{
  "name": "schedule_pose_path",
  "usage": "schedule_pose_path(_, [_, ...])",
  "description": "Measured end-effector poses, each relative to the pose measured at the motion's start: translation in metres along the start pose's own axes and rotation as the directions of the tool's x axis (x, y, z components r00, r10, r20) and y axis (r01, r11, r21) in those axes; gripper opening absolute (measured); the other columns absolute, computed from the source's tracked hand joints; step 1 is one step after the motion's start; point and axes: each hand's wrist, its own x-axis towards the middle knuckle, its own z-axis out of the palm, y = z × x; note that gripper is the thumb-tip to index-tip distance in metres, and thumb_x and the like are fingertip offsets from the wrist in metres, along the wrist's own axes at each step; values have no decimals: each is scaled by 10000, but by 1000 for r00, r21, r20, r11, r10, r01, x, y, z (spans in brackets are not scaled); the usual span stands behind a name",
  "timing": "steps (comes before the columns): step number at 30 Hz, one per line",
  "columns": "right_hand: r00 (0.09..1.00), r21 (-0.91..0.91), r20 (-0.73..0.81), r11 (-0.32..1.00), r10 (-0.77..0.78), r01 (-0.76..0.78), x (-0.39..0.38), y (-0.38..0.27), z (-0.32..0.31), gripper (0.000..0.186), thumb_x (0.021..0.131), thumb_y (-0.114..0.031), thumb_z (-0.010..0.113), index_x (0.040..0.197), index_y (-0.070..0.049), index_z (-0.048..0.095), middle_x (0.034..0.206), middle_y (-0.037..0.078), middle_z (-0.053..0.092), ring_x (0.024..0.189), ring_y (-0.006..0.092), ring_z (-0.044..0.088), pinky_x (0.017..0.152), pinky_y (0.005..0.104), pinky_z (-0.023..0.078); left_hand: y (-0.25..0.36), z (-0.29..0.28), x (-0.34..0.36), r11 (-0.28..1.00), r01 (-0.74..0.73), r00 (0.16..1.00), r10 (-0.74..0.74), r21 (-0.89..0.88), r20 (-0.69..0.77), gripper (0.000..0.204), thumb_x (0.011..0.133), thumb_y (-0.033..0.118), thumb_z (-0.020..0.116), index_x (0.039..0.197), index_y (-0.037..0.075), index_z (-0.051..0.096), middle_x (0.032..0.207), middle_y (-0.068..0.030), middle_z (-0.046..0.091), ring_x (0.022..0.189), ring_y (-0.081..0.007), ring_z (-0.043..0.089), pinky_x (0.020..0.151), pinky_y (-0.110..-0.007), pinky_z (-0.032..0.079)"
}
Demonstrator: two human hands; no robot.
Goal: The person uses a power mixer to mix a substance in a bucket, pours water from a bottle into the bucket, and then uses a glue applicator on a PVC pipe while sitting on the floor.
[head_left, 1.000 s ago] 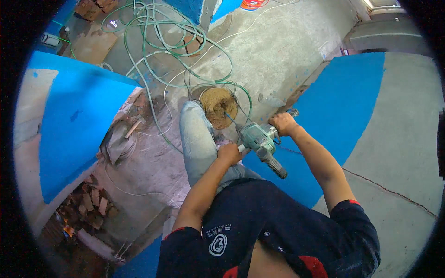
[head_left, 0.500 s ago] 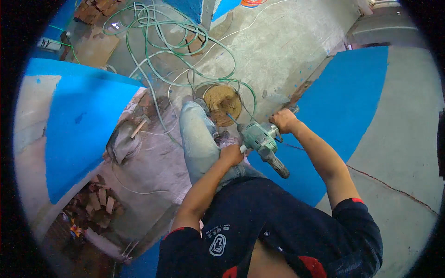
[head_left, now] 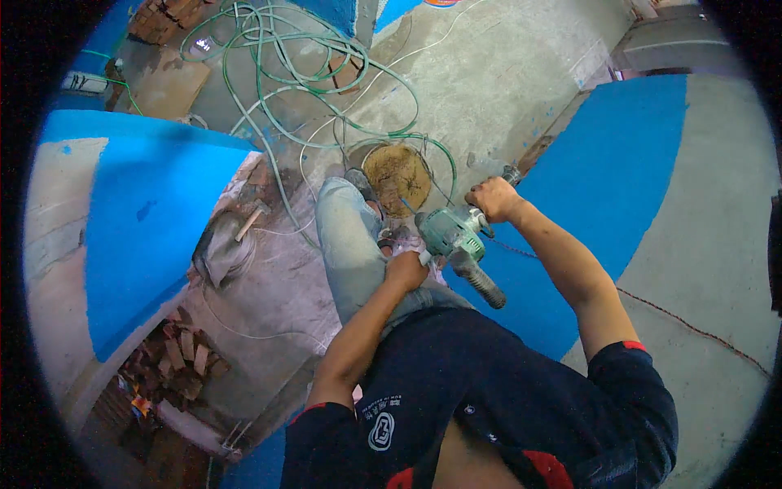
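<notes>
Two hands on one power tool, head view only. Green handheld power tool (head_left: 450,235) held above person's raised knee, over blue painted surface. Right hand (head_left: 492,198) wrapped closed round its forward end; left hand (head_left: 406,270) closed at near side of body, exact grip spot hidden. Black ribbed side handle (head_left: 483,285) juts free toward lower right. Judged heavy, rigid, prone to twist; best held at body plus side handle. Green hose (head_left: 326,49) coils on concrete floor (head_left: 489,81) beyond; round rusty-brown disc (head_left: 397,175) just past knee.

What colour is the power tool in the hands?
Teal green body with a black side handle; the power tool shows best in the head view.
</notes>
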Motion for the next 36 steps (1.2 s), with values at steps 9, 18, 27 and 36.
schedule_pose_path(9, [992, -56, -92, 995, -85, 81, 0, 0, 0, 265, 677, -182, 675, 930, -111, 638, 849, 95, 682, 841, 292, 679, 728, 426, 515, 8, -4, -10, 993, 65, 997, -60, 97, -56, 318, 777, 322, 662, 913, 38, 709, 906, -214, 691, 853, -392, 671, 774, -508, 522])
schedule_pose_path(18, [979, -175, -122, 974, -166, 143, 20, 2, -12, 178, 784, -190, 583, 934, -134, 661, 858, 89, 692, 858, 276, 679, 759, 411, 515, 11, 19, -9, 993, 121, 977, -119, 2, -178, 327, 804, 347, 628, 955, 68, 706, 894, -211, 691, 842, -392, 668, 755, -509, 522])
schedule_pose_path(27, [943, -291, -168, 929, -286, 230, 34, 14, -23, 146, 793, -191, 581, 896, -136, 668, 867, 80, 682, 881, 255, 671, 768, 410, 510, 22, 33, 1, 985, 137, 949, -161, -104, -270, 298, 826, 347, 634, 944, 84, 711, 865, -206, 691, 808, -397, 667, 725, -510, 517])
schedule_pose_path(36, [931, -337, -180, 909, -319, 246, 37, 21, -26, 128, 779, -205, 603, 855, -133, 676, 845, 76, 674, 837, 263, 678, 744, 403, 506, 25, 41, 10, 984, 133, 941, -163, -118, -296, 287, 796, 296, 649, 898, 34, 708, 832, -221, 683, 793, -395, 665, 713, -506, 520])
